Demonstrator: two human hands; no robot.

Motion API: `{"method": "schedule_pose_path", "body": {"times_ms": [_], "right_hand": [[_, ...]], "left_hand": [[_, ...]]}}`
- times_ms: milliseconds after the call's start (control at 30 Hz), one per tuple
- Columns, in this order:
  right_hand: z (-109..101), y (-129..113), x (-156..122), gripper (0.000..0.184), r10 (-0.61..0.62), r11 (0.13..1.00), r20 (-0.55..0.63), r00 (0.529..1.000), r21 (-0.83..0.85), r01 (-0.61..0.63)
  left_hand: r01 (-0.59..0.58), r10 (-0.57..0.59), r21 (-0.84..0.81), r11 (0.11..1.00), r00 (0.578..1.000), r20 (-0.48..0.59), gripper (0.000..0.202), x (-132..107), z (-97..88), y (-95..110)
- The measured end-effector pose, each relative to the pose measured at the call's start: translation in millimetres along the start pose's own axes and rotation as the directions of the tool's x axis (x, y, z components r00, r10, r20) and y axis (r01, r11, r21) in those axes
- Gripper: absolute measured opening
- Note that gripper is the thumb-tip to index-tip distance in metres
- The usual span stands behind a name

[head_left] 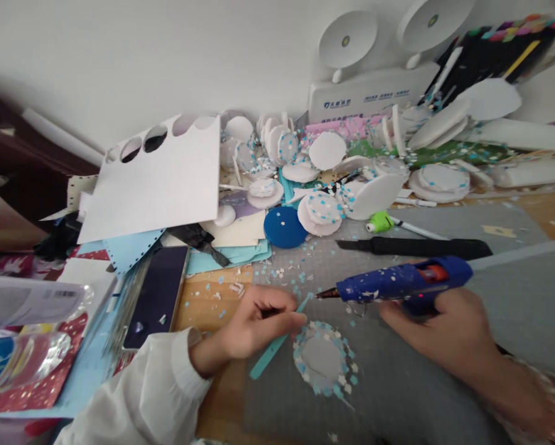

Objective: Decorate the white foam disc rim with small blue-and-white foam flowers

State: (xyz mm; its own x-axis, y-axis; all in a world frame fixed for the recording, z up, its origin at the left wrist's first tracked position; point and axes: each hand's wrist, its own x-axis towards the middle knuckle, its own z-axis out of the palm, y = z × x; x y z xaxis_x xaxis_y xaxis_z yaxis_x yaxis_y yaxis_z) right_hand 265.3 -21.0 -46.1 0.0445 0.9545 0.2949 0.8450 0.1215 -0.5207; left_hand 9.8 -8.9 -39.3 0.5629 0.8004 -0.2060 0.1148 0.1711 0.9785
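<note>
My left hand point(259, 327) pinches slim teal tweezers point(271, 356), with their pointed tip up and to the right. In my right hand point(449, 334) is a blue hot glue gun point(389, 281), fingers wrapped round its handle. Its dark nozzle points left, close to the tweezers' tip; whether they touch I cannot tell. A clear glue stick point(521, 254) sticks out of the gun's back. Below the nozzle, a round white disc point(321, 358) lies on the grey mat, ringed with tiny blue and white flower pieces. My left fingertips are just beside its upper left edge.
Behind the grey cutting mat point(513, 309) lie a black craft knife point(416, 247), a blue round lid point(285, 227) and piled white foam discs point(374, 194). At left are a phone point(157, 296) and a white board point(161, 179) with round holes. Small flower bits litter the surface.
</note>
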Motion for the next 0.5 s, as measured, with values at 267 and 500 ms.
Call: {"method": "schedule_pose_path", "body": {"times_ms": [267,500], "right_hand": [[4,16,-7,0.031,-0.016,0.992,0.027,1.0,-0.124,0.019],[3,10,-7,0.03,-0.02,0.994,0.039,0.999,-0.104,0.024]], "left_hand": [[-0.018,0.018,-0.006,1.0,0.999,0.041,0.044,1,-0.1,5],[-0.002,0.001,0.013,1.0,0.999,0.048,0.045,2,0.2,6]]}}
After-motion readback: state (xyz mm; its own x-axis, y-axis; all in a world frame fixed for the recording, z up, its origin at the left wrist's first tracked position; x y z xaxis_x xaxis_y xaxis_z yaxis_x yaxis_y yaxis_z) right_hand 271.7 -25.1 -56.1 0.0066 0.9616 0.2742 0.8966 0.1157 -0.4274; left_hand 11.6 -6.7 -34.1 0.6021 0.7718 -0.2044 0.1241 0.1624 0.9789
